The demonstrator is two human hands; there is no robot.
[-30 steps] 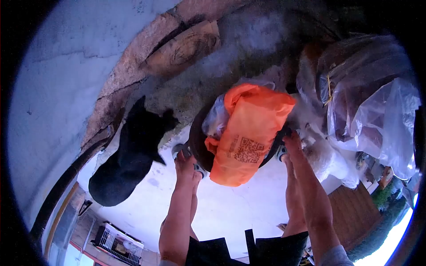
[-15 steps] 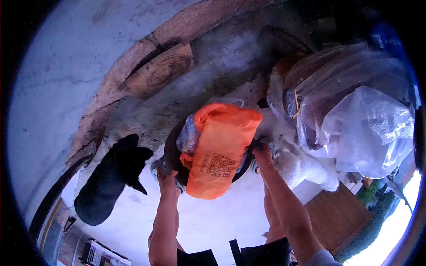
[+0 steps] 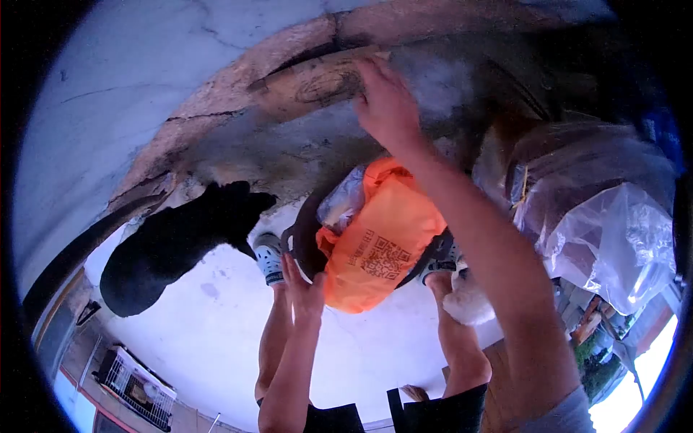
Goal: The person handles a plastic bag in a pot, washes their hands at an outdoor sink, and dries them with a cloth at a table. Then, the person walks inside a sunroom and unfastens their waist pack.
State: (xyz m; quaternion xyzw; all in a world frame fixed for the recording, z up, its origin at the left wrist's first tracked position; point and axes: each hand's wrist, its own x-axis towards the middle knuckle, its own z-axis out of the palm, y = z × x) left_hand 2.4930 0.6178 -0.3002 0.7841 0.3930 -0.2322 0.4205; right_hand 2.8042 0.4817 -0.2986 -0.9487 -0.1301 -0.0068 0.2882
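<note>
A bright orange plastic bag (image 3: 382,238) with a printed QR code lies in a dark round basin (image 3: 309,216), beside a clear plastic bag (image 3: 345,198). My left hand (image 3: 304,289) is at the basin's near left rim, fingers along its outer side and thumb toward the orange bag. Beyond the basin, my right hand (image 3: 388,101) is on the right end of a wooden board (image 3: 310,85) with ring-shaped grain, its fingers bent around that end. The basin sits between my feet, in pale clogs (image 3: 269,258).
A black animal (image 3: 184,242) stands left of the basin. A white furry animal (image 3: 469,299) is partly hidden behind my right arm. Large clear plastic bags (image 3: 606,224) are at the right. A stone ledge (image 3: 238,83) runs along the wall, and a wire cage (image 3: 137,386) stands lower left.
My right hand has left the basin's right side and moved up and away to the wooden board. My left hand stays by the basin. The black animal has shifted, and the camera view has turned.
</note>
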